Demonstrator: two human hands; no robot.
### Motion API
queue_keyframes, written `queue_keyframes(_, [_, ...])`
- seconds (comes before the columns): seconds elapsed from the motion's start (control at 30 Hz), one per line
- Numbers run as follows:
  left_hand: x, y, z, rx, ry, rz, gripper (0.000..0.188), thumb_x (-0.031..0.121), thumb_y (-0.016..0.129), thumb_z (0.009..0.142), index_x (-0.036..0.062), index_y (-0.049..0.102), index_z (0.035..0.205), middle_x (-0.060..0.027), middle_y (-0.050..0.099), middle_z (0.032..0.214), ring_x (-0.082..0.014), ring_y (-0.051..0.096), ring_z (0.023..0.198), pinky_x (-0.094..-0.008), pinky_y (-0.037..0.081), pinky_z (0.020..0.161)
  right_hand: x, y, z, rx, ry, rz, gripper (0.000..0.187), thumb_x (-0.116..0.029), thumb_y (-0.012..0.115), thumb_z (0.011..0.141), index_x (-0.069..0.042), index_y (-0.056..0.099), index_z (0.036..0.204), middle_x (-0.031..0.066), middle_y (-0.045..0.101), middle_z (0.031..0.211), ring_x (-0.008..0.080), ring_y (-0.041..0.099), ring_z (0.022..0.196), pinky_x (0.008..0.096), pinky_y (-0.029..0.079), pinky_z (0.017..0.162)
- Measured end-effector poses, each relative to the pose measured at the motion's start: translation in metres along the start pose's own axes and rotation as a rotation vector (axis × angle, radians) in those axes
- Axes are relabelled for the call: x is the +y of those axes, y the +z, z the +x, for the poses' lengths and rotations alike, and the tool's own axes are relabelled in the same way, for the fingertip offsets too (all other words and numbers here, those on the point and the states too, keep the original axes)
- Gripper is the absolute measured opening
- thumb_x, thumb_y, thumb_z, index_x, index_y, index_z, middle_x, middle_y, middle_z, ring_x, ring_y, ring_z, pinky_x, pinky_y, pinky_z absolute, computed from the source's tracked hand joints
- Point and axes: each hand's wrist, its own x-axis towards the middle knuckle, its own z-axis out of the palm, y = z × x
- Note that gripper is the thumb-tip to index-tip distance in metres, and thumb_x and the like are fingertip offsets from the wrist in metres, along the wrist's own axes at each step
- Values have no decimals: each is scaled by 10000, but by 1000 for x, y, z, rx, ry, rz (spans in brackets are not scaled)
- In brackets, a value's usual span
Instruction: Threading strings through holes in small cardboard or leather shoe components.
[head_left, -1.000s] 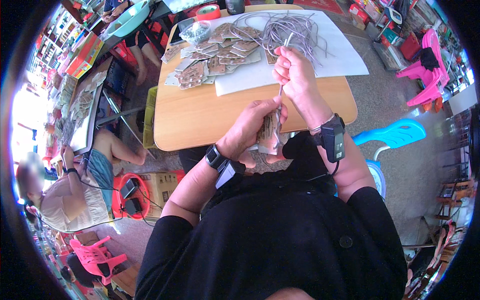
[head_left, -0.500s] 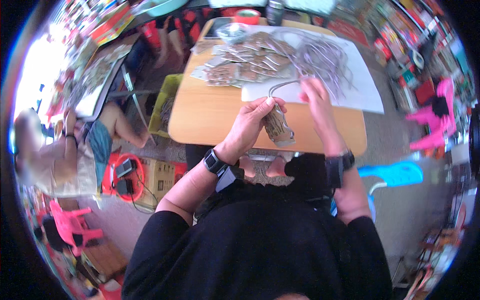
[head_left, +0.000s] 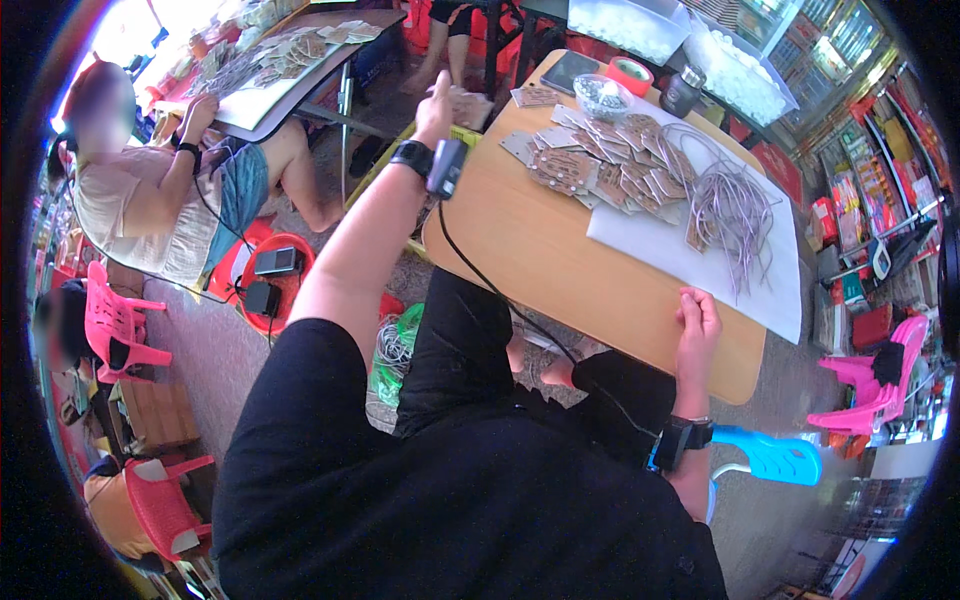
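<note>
My left hand reaches out at the far left, above a yellow-green crate beside the table. Its fingers are stretched out. Next to them are blurred brown cardboard pieces; whether the hand touches them I cannot tell. My right hand is over the near right part of the table, fingers curled in, with nothing seen in them. Ahead of it a bundle of thin grey-purple cords lies on a white sheet. A heap of brown cardboard tags sits to the left of the cords.
On the wooden table stand a clear bowl, a roll of red tape, a phone and a dark bottle. A co-worker sits at the left. A blue stool and pink chair are right.
My left hand has swung from the table out to the far left, and the corded tag it held is no longer in view there. My right hand has come nearer and curled. The view has turned left.
</note>
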Motion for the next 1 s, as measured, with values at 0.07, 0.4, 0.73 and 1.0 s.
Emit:
queue_keyframes(0.07, [-46, -65, 43, -96, 221, 284, 746, 627, 435, 878, -81, 652, 971, -202, 662, 889, -276, 619, 880, -375, 458, 782, -10, 12, 2, -23, -24, -15, 126, -141, 560, 910, -34, 623, 934, -38, 515, 766, 52, 440, 679, 203, 374, 632])
queue_keyframes(0.4, [-7, 6, -132, -394, 493, 950, 665, 484, 603, 831, 14, 474, 1283, -239, 404, 1368, -388, 450, 1203, -455, 396, 983, -11, 7, 4, -21, -33, -106, 162, -173, 560, 910, -28, 633, 913, -53, 502, 730, 45, 423, 676, 205, 352, 620])
queue_keyframes(0.73, [-10, 9, -145, -325, 673, 1267, 599, 447, 565, 835, 49, 490, 1277, -186, 437, 1309, -406, 476, 1136, -463, 411, 959, -4, 7, 1, -27, -60, -13, 147, -171, 578, 898, -43, 647, 911, -63, 506, 718, 30, 425, 664, 192, 350, 621])
queue_keyframes(1.0, [-10, 23, -146, -285, 678, 1295, 580, 445, 537, 852, 54, 488, 1277, -175, 437, 1315, -410, 479, 1139, -460, 408, 966, 6, -3, 10, -14, -64, -14, 163, -205, 588, 890, -52, 645, 899, -28, 587, 753, 67, 493, 649, 234, 418, 617])
